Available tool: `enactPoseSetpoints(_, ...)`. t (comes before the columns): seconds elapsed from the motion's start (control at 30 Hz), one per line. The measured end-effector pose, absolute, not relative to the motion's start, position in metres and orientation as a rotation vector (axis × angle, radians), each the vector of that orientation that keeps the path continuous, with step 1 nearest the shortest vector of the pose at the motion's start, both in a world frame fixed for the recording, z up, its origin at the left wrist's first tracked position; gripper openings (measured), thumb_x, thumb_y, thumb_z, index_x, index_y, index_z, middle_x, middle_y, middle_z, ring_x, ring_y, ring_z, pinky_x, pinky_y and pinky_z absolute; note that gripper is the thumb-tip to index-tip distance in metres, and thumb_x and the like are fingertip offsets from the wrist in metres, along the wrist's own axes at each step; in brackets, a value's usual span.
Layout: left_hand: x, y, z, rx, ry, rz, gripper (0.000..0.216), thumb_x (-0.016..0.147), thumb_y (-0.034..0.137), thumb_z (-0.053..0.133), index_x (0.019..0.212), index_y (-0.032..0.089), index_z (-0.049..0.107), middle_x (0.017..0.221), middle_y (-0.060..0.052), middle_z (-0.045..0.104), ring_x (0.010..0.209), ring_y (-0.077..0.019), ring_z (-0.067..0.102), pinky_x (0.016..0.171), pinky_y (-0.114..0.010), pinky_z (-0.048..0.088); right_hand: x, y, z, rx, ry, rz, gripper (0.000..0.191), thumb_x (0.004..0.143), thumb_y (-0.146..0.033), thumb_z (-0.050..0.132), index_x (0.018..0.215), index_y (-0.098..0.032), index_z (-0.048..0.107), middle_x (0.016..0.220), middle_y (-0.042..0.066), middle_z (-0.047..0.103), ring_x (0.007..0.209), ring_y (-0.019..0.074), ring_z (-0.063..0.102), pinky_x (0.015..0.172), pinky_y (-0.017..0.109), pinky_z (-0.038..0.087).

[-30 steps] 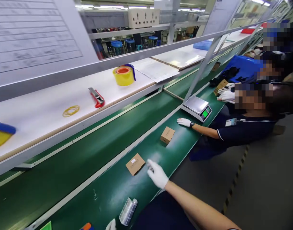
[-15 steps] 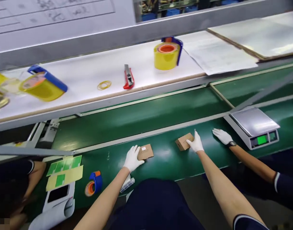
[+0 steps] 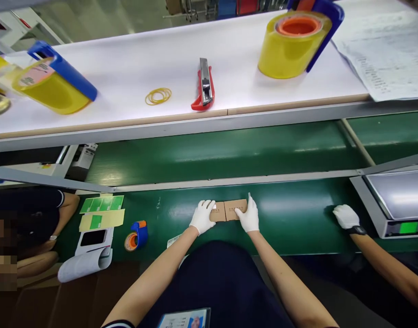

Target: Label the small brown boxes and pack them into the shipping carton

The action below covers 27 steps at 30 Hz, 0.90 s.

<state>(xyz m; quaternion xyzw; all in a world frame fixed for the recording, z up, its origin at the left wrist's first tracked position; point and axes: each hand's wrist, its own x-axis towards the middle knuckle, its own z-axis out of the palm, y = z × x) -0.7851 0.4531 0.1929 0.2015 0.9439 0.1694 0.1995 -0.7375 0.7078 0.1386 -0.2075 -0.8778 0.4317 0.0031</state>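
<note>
Ref pt for clock = the cartons, mid tabletop (image 3: 298, 214). White shelf (image 3: 236, 59) runs above, 10 to 2 o'clock; pale rail (image 3: 209, 181) lies btwn tabletop & far green strip (image 3: 229, 150), at 12. Grey strut (image 3: 52, 181) crosses at abt 9-10. L forearm partly covers a clear packet (image 3: 172, 240) at 8. Scale (image 3: 396, 193) at 3, co-worker's gloved hand (image 3: 345, 216) just this side of it. 2nd co-worker's forearms (image 3: 38, 264) at 8-9.

Counts: 2 cartons, L carton (image 3: 219, 214) & R carton (image 3: 231, 210), end to end, touching. 2 lg yellow tape rolls w/ blue holders on shelf: one (image 3: 62, 91) at 10, other (image 3: 284, 50) at 1. 1 sm. orange tape roll w/ blue holder (image 3: 140, 233) at 8-9. 1 red cutter (image 3: 205, 86) at 12. Rubber bands (image 3: 166, 94) at 11, no. unclear. 2 label sheets, green-marked (image 3: 101, 205) & yellowish (image 3: 108, 219), at 9; 1 phone (image 3: 94, 237) just below. Printed paper (image 3: 396, 54) at 2. 1 ID badge (image 3: 183, 320) at 7.

Both own hands gloved. L hand (image 3: 201, 217) clamped on L carton's outer end; R hand (image 3: 250, 216) clamped on R carton, thumb on top.
</note>
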Motion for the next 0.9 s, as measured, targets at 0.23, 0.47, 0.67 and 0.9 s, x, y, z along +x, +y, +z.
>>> enactPoseSetpoints(0.23, -0.788, 0.45, 0.188, 0.589, 2.654, 0.499, 0.101, 0.066, 0.031, 0.085, 0.156, 0.021, 0.041, 0.155, -0.015, 0.045, 0.145, -0.0414, 0.032, 0.116, -0.055, 0.037, -0.741, 0.739, 0.165, -0.383, -2.627, 1.448, 0.049, 0.098, -0.036, 0.044, 0.143, -0.017, 0.053, 0.113, 0.012, 0.067, 0.109, 0.0276, 0.06, 0.104, 0.049, 0.049)
enactPoseSetpoints(0.47, -0.786, 0.448, 0.178, 0.625, 2.669, 0.497, 0.104, 0.067, 0.034, 0.087, 0.158, 0.021, 0.038, 0.159, -0.017, 0.041, 0.148, -0.044, 0.03, 0.116, -0.06, 0.037, -0.77, 0.734, 0.172, -0.334, -2.717, 1.71, 0.049, 0.089, -0.023, 0.047, 0.136, -0.018, 0.057, 0.094, 0.002, 0.069, 0.086, 0.0186, 0.066, 0.095, 0.039, 0.054)
enactPoseSetpoints(0.67, -0.779, 0.426, 0.169, 0.5, 2.645, 0.705, 0.104, 0.08, 0.055, 0.078, 0.164, 0.022, 0.027, 0.172, -0.017, 0.017, 0.159, -0.043, 0.011, 0.125, -0.063, 0.024, -0.782, 0.725, 0.171, -0.338, -2.808, 1.701, 0.051, 0.086, -0.021, 0.05, 0.137, -0.018, 0.058, 0.089, 0.0, 0.071, 0.083, 0.0175, 0.067, 0.091, 0.036, 0.053)
enactPoseSetpoints(0.9, -0.782, 0.339, 0.137, -0.04, 2.641, 0.79, 0.068, 0.102, 0.05, 0.045, 0.158, 0.014, 0.039, 0.156, -0.02, 0.048, 0.147, -0.0362, 0.041, 0.122, -0.057, 0.033, -0.782, 0.722, 0.163, -0.267, -2.829, 1.605, 0.05, 0.089, -0.021, 0.047, 0.137, -0.018, 0.057, 0.087, 0.0, 0.069, 0.083, 0.0184, 0.066, 0.09, 0.036, 0.052)
